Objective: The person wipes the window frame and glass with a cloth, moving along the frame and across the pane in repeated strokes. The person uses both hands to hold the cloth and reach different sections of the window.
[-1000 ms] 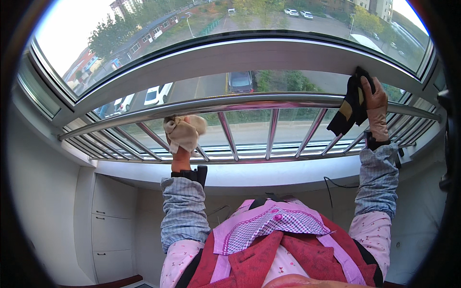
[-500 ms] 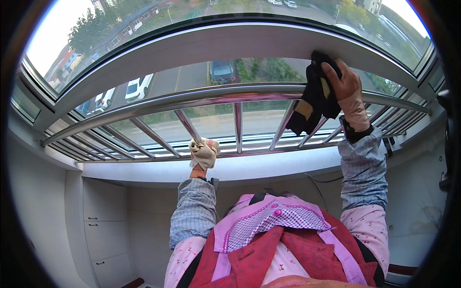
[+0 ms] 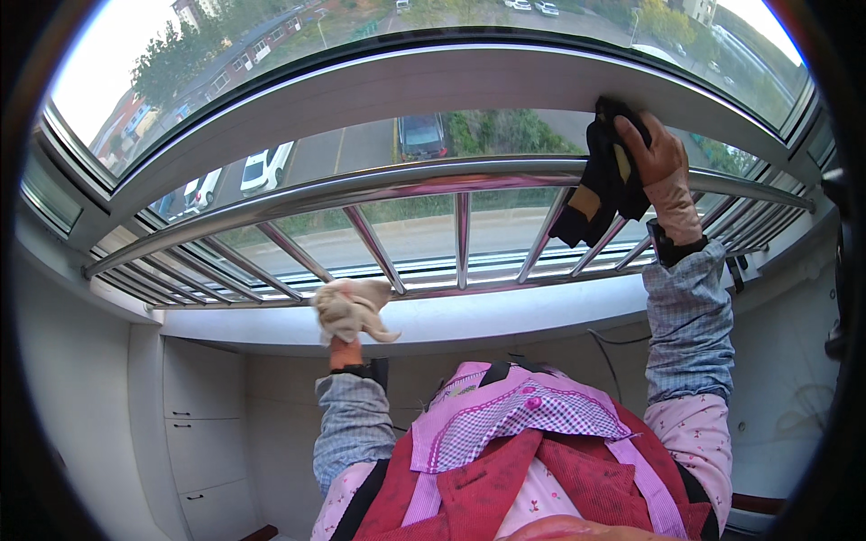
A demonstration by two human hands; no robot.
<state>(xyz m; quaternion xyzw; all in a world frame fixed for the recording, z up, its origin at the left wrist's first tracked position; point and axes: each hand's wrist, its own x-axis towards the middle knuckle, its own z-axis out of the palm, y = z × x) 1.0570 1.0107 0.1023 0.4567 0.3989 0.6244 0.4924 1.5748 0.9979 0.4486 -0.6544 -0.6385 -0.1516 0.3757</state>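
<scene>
A beige cloth (image 3: pixel 347 309) is bunched around my left hand (image 3: pixel 336 300), which is closed on it beside the lower rail of a metal railing (image 3: pixel 397 183). One corner of the cloth hangs loose to the right, and most of the fingers are covered. Higher up at the right, my right hand (image 3: pixel 660 158) grips a black cloth (image 3: pixel 603 176) with tan patches. That cloth drapes over the railing's top bar, and its upper end lies against the grey window frame (image 3: pixel 505 77). Slim upright bars (image 3: pixel 463 239) run between the two rails.
A white sill (image 3: pixel 469 317) runs below the railing. White drawers (image 3: pixel 206 451) stand at the lower left. A dark cable (image 3: pixel 609 352) hangs under the sill toward the right. Beyond the glass are parked cars (image 3: pixel 266 167) and trees.
My left hand and the beige cloth have moved left and slightly down, away from one upright bar toward another. My right hand, with the black cloth, has shifted only slightly right in the picture.
</scene>
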